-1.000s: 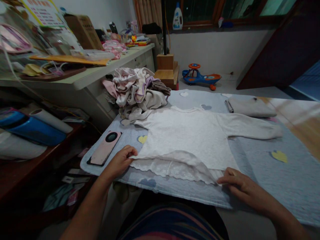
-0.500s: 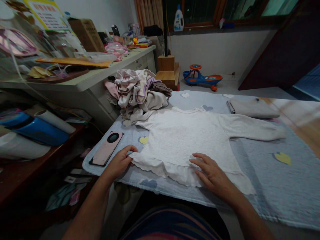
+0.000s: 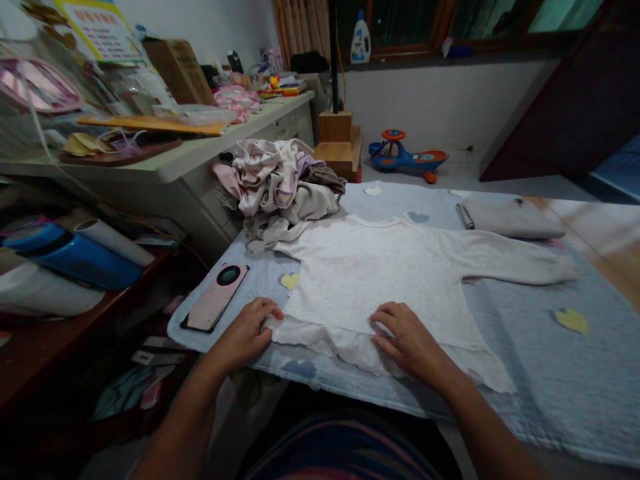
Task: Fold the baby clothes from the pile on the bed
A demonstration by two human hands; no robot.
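Left hand (image 3: 246, 335) (grip unclear) is touching the shirt's (image 3: 375, 277) eight-o'clock hem (image 3: 303, 333); right hand (image 3: 413, 340), fingers (image 3: 386, 317) parted, is risking creases if dragging.

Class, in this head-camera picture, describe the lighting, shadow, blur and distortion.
Head view, middle: dim light, the pale shirt standing out; head view, right of it: a shadowy band on the blue cover; head view, left edge: the pink-rimmed object looks soft and stretched; head view, lower left: gloom hides detail beneath the red-brown shelf.

The top (image 3: 380, 280) is off-white, the cloth (image 3: 525, 333) pale blue with yellow, white and darker hearts (image 3: 573, 321), the phone (image 3: 213, 305) pink.
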